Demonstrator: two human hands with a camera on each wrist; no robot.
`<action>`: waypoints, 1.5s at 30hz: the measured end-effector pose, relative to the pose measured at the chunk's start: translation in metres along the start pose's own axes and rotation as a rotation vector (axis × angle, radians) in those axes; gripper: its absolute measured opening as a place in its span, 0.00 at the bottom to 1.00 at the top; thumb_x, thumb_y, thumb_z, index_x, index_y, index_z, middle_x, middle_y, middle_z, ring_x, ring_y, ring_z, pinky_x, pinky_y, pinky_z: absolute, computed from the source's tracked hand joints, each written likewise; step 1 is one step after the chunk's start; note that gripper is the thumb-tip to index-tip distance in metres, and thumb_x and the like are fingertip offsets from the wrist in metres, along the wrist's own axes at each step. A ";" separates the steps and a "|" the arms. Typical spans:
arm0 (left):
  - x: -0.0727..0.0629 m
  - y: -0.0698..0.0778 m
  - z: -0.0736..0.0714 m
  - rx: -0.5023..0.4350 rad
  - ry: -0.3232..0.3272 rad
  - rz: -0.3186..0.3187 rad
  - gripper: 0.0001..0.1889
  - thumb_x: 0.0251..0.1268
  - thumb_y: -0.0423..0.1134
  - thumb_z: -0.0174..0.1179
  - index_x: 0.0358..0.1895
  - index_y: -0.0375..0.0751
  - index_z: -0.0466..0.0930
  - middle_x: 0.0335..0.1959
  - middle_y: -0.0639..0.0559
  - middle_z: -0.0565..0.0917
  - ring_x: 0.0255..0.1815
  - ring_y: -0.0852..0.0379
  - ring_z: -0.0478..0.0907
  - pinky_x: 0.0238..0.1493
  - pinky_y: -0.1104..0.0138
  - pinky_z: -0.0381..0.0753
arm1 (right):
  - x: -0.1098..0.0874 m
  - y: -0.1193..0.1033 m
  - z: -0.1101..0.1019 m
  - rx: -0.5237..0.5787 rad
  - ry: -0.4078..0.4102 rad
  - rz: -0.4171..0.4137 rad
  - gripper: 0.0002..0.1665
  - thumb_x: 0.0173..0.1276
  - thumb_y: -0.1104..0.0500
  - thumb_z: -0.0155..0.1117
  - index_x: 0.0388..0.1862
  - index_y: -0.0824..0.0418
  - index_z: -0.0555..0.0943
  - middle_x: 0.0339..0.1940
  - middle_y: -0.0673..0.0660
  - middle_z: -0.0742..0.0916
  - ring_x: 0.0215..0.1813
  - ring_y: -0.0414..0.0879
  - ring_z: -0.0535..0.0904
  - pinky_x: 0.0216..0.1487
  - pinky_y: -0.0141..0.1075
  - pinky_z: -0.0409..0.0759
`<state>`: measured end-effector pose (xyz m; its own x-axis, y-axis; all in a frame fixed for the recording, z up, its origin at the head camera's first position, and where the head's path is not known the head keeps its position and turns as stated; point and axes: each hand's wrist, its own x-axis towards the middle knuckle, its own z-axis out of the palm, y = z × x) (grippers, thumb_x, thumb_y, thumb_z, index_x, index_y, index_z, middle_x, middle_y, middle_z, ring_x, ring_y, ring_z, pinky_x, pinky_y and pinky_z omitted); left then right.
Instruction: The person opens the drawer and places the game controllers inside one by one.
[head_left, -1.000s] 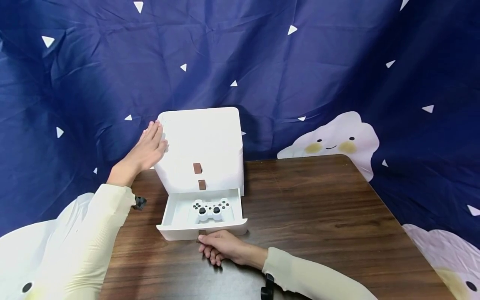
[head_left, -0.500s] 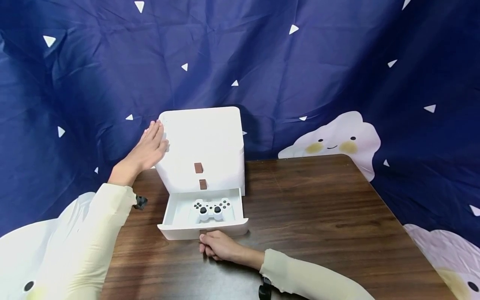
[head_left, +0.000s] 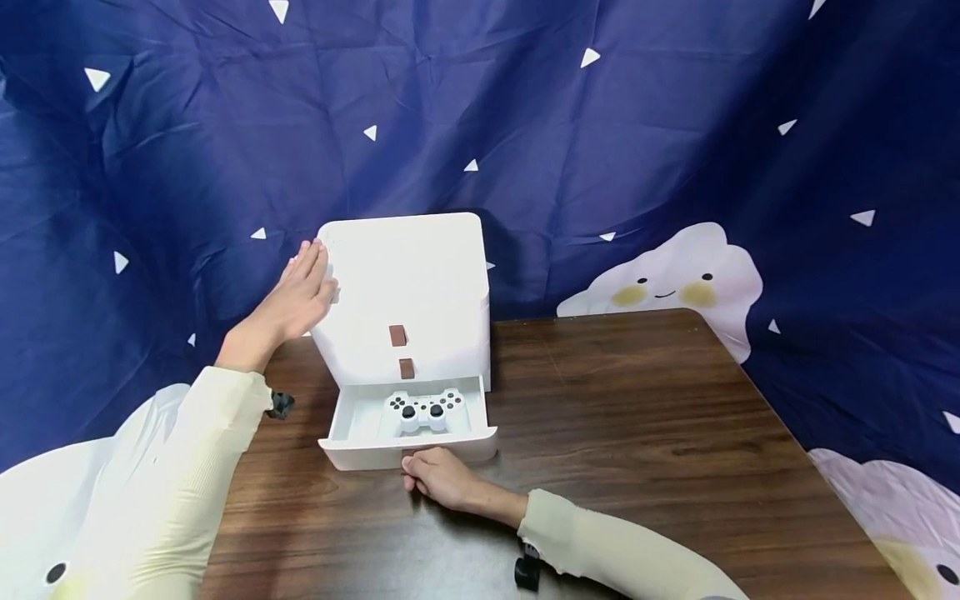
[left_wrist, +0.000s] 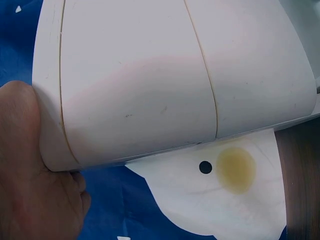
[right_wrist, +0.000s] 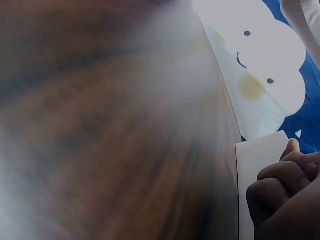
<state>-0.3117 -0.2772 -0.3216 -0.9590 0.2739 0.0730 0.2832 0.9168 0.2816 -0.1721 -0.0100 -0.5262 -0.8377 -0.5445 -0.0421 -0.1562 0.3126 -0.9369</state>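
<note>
A white drawer box (head_left: 405, 275) with brown tabs stands at the table's back left. Its bottom drawer (head_left: 360, 457) is pulled out, and a white game controller (head_left: 423, 412) lies inside. Against the box's upper left edge rests my left hand (head_left: 296, 296), fingers straight. In the left wrist view, that hand (left_wrist: 37, 175) touches the end of the white box (left_wrist: 135, 85). My right hand (head_left: 442, 479) pinches the tab at the middle of the drawer front, mostly covering it. The right wrist view has its fingers curled (right_wrist: 285, 182) at the white drawer front (right_wrist: 260, 150).
Two brown tabs, an upper one (head_left: 397, 335) and a lower one (head_left: 407, 368), mark the shut drawers above. The dark wooden table (head_left: 637, 433) extends to the right. Behind hangs a blue cloth (head_left: 525, 108) with white triangles and clouds.
The bottom drawer has slid slightly inward, and the right hand has moved with it, its fingers curling tighter. My left hand has stayed on the box.
</note>
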 end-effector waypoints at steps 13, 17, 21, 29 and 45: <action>0.002 -0.002 0.001 0.001 0.005 0.006 0.38 0.88 0.51 0.28 0.86 0.30 0.29 0.89 0.37 0.29 0.90 0.41 0.22 0.88 0.45 0.28 | 0.039 0.008 -0.016 -0.088 0.067 0.007 0.28 0.84 0.54 0.50 0.26 0.63 0.87 0.14 0.43 0.74 0.19 0.34 0.69 0.27 0.26 0.69; 0.001 -0.002 0.002 0.002 0.005 0.006 0.38 0.88 0.52 0.28 0.85 0.30 0.30 0.89 0.37 0.29 0.90 0.41 0.22 0.88 0.44 0.29 | 0.049 0.010 -0.020 -0.103 0.081 0.016 0.27 0.84 0.54 0.51 0.26 0.63 0.87 0.14 0.42 0.75 0.19 0.34 0.70 0.27 0.26 0.70; 0.000 -0.003 0.002 0.001 0.006 0.006 0.38 0.88 0.52 0.29 0.86 0.30 0.30 0.89 0.37 0.30 0.90 0.40 0.23 0.88 0.44 0.30 | 0.059 0.010 -0.026 -0.141 0.095 0.015 0.28 0.83 0.54 0.50 0.26 0.63 0.87 0.13 0.42 0.75 0.19 0.34 0.70 0.29 0.26 0.69; 0.001 -0.003 0.002 0.005 0.016 0.007 0.38 0.88 0.52 0.29 0.86 0.31 0.30 0.90 0.38 0.30 0.90 0.41 0.23 0.89 0.45 0.29 | 0.075 0.015 -0.032 -0.156 0.115 0.036 0.28 0.84 0.54 0.49 0.25 0.62 0.87 0.13 0.43 0.75 0.20 0.35 0.71 0.30 0.27 0.69; 0.000 -0.002 0.002 -0.006 0.009 -0.003 0.38 0.88 0.53 0.28 0.86 0.32 0.29 0.89 0.39 0.28 0.90 0.40 0.24 0.88 0.44 0.29 | 0.091 0.009 -0.043 -0.133 0.117 0.066 0.29 0.85 0.52 0.49 0.24 0.58 0.84 0.13 0.42 0.75 0.20 0.36 0.69 0.32 0.27 0.69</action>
<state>-0.3118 -0.2783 -0.3235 -0.9598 0.2688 0.0809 0.2806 0.9157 0.2878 -0.2726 -0.0235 -0.5238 -0.9025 -0.4272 -0.0542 -0.1597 0.4491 -0.8791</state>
